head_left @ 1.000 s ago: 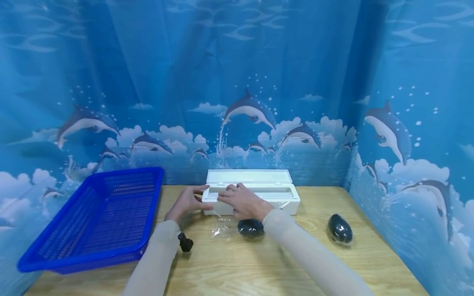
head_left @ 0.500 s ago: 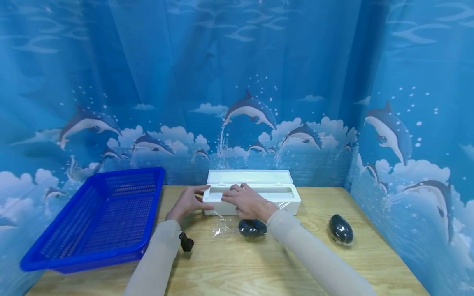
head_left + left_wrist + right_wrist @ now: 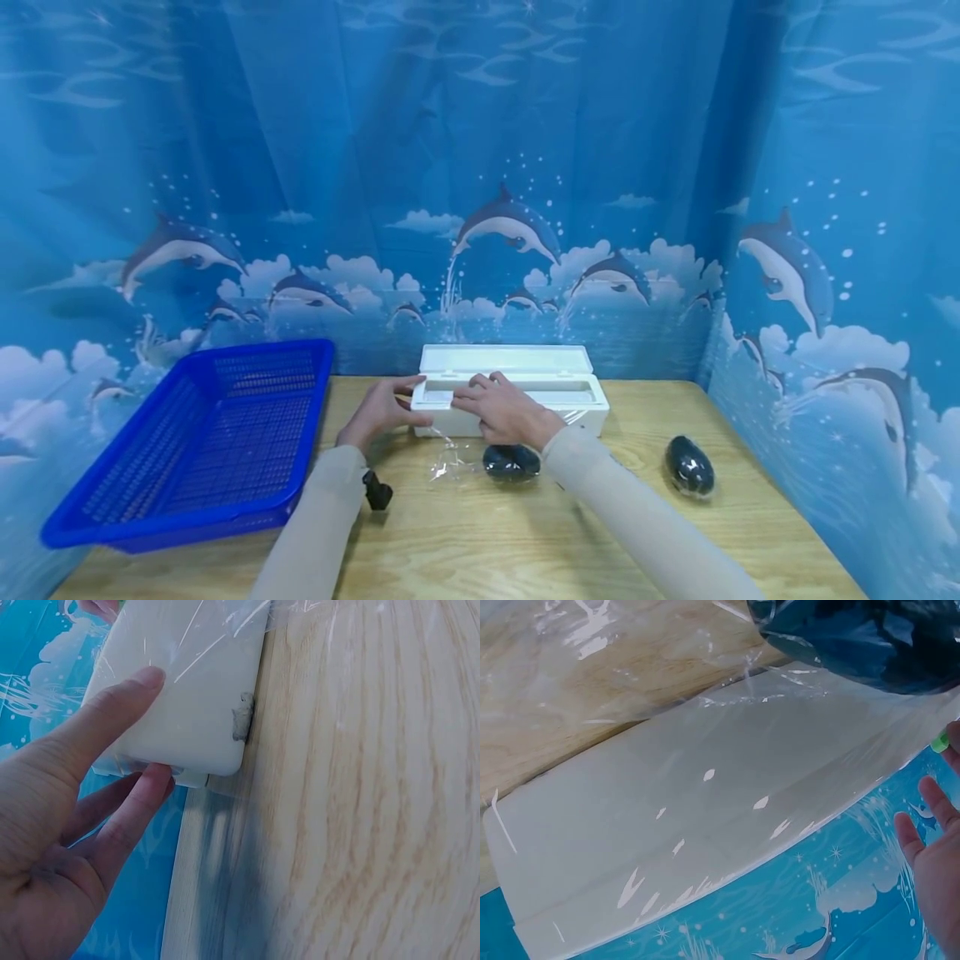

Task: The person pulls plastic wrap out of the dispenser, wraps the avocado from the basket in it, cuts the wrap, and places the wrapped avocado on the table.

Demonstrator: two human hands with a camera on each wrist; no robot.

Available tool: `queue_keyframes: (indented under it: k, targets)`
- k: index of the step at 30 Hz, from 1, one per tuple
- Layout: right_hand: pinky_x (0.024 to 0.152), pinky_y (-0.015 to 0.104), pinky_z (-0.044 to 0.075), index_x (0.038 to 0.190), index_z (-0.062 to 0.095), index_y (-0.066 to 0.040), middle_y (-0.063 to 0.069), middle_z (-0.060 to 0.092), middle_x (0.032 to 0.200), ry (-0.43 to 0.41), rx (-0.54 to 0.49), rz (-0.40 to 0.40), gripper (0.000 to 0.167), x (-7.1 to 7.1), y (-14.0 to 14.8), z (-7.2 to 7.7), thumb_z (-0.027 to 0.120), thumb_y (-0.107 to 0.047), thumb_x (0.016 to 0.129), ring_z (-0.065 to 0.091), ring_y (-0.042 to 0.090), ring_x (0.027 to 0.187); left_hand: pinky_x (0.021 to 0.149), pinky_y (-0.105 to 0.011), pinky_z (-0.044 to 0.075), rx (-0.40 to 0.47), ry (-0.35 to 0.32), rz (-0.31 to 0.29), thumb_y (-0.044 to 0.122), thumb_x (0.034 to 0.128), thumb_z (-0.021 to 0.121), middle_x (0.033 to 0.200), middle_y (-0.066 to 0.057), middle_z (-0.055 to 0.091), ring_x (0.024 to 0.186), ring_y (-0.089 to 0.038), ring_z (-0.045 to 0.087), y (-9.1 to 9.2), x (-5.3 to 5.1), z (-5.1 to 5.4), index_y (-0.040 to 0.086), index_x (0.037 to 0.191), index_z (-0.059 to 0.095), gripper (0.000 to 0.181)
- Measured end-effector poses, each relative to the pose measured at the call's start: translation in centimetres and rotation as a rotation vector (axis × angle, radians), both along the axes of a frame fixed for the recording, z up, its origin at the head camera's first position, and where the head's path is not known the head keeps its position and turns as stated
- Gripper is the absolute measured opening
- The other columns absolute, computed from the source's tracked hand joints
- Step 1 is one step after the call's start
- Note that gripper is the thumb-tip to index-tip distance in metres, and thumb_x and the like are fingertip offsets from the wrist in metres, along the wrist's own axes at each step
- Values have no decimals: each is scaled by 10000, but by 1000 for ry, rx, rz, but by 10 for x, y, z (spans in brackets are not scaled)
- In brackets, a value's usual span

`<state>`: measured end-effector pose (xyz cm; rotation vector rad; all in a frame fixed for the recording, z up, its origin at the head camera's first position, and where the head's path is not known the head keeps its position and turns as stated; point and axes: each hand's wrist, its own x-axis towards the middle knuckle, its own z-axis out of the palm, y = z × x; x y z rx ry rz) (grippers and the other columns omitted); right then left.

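Observation:
A long white cling film dispenser (image 3: 592, 419) stands at the back of the table with its lid (image 3: 506, 358) raised. My left hand (image 3: 378, 408) grips its left end, the thumb on the film-covered face and other fingers at the edge in the left wrist view. Over the front side my right hand (image 3: 504, 408) pinches a small green slider (image 3: 940, 742); two other fingers stand out straight. Clear film (image 3: 450, 462) hangs from the dispenser onto the table. Close in front lies a dark, glossy oval thing (image 3: 510, 462) under film; its kind is unclear.
A second dark oval thing (image 3: 690, 467), wrapped in clear film, lies at the right of the wooden table (image 3: 465, 554). The blue plastic basket (image 3: 296, 492) stands on the left. A dolphin-printed curtain (image 3: 480, 167) hangs close behind the dispenser.
My right hand has slid slightly right along the dispenser, then nearly stopped. The left hand keeps its place at the left end, and the dark oval things lie as before.

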<state>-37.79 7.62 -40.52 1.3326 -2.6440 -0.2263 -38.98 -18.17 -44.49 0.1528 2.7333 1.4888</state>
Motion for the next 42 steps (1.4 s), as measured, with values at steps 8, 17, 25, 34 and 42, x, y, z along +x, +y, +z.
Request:
queue_keyframes:
  k: [8,17,25,34,42]
  targets:
    - [1190,505,409,1527,499,-239,-32,529,1563,21,7,4,609,0,2,-1,552,-107,935,505,226,1391,846,-370,626,-3,-3,-7,209,726,948,1318,-161,689,987,-230,710,-1,-2,0,203,1479,569,843]
    - [1184,513,414,1518,513,-230,-20,534,1559,20,-1,11,583,-2,8,-2,538,-120,945,508,229,1384,843,-390,629,-17,10,-33,217,714,957,1308,-195,694,997,-250,719,-1,-1,0,170,1480,567,860]
    - [1170,506,417,1495,540,-212,-15,558,1534,10,-8,3,557,-2,21,-1,524,-95,950,509,235,1377,918,-427,611,-20,12,-20,244,697,967,1310,-163,699,1145,-301,673,-1,-1,0,187,1479,570,878]
    - [1181,529,414,1486,549,-200,7,568,1524,21,-25,9,605,-1,42,-2,555,-78,893,520,260,1373,910,-434,618,-29,5,-15,247,693,969,1328,-170,686,1017,-237,717,-3,0,1,200,1481,569,885]
    - [1135,524,446,1477,561,-177,35,582,1510,22,-52,19,634,0,55,-3,528,-41,859,537,281,1351,911,-428,616,-38,5,-17,261,693,969,1338,-151,685,1046,-238,702,-2,-1,1,218,1476,575,878]
